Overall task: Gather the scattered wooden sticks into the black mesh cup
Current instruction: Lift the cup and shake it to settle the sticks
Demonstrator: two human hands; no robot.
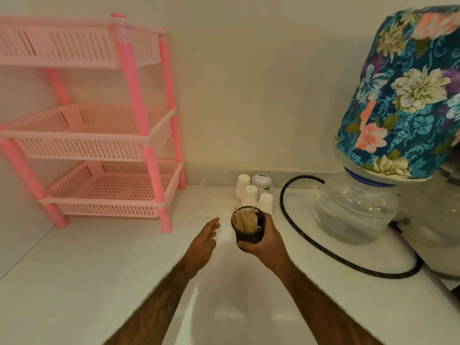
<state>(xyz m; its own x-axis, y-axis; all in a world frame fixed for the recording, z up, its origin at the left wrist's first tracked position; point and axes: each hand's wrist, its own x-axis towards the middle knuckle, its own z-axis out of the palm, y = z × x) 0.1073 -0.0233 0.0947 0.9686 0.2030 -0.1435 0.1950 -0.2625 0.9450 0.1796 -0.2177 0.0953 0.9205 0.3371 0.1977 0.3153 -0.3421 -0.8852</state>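
The black mesh cup (249, 226) is gripped in the right hand (263, 241), fingers wrapped round its lower wall, and is held just above the white counter (99, 282), tipped a bit toward the camera, prob. so the mouth stays in view. A bunch of wooden sticks (245, 221) is already stood inside, leaning to the cup's left side w/ tips poking past the rim.

The left hand (205, 239) is empty, fingers loosely spread and flat, stretched out just beside the cup on its left, approx. level w/ it. It seems placed there either to steady the cup or to sweep for strays.

No loose sticks can be made out on the counter, though the far patch near the paper cups (250, 195) is blurred, so a pale stick there could be missed. On that basis the job is judged nearly or fully done.

Behind the cup, the paper cups and a small lidded tub (261, 181) are bunched by the wall. A black hose (293, 217) is looped round a water jug (356, 210), well clear of both hands. A pink rack (99, 135) is set at the left.
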